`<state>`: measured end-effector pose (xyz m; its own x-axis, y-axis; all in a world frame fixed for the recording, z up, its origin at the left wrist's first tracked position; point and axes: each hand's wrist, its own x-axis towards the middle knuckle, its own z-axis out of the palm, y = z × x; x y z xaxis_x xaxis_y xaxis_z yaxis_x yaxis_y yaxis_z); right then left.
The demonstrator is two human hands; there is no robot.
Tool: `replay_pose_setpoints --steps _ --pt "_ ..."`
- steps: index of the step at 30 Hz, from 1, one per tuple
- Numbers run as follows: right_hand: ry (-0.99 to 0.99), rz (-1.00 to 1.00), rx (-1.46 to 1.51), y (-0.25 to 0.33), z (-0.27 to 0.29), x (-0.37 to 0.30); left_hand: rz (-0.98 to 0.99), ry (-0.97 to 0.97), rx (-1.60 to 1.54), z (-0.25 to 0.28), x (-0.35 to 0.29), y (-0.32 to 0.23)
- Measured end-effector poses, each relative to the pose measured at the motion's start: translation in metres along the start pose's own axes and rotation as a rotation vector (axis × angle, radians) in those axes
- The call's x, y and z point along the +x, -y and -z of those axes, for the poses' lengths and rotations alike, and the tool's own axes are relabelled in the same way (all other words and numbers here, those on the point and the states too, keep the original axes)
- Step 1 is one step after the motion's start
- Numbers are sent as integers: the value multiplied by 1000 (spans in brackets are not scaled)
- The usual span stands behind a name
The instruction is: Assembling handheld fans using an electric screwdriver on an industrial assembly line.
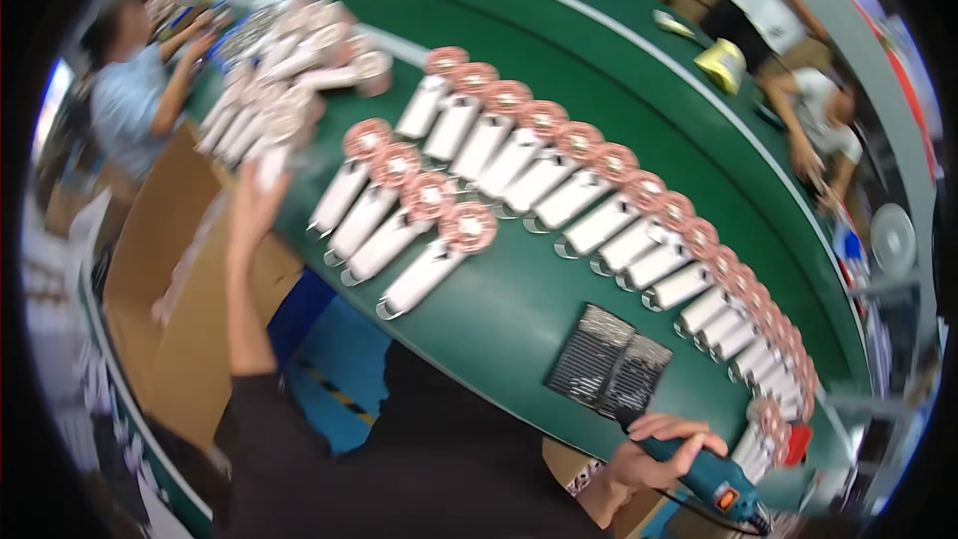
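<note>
My left hand [261,202] reaches to the near edge of a heap of white and pink handheld fans [324,55] at the far left. Its fingers close around the white handle of one handheld fan [271,162], blurred by motion. At the lower right, my right hand [664,454] grips a teal electric screwdriver [718,484] with a cord at its rear. The tool's tip points toward two black ribbed pads [609,359] lying side by side on the bench. A short row of several handheld fans [424,274] lies between my hands, pink heads pointing away from me.
A long curved row of similar fans [599,225] runs along the green bench [499,339] to the right. An open cardboard box [200,309] stands below my left arm. One person [135,90] works at the far left, another [823,120] across the bench. A red object [796,446] lies far right.
</note>
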<state>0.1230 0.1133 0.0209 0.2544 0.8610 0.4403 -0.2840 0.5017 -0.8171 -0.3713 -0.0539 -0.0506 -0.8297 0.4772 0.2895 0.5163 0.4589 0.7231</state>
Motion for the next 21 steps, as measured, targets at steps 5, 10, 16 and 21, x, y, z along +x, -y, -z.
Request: replay_pose_setpoints --steps 5,10,16,21 --pt "44 -34 42 2 2 9 240 192 -495 -3 -81 -149" --pt "99 -50 44 0 3 11 389 765 -615 -66 -152 -207" --pt "92 13 -63 1 -9 8 463 1015 -698 -115 -209 -196" --pt "86 -45 -81 -9 -4 9 569 962 -745 -128 -228 -198"
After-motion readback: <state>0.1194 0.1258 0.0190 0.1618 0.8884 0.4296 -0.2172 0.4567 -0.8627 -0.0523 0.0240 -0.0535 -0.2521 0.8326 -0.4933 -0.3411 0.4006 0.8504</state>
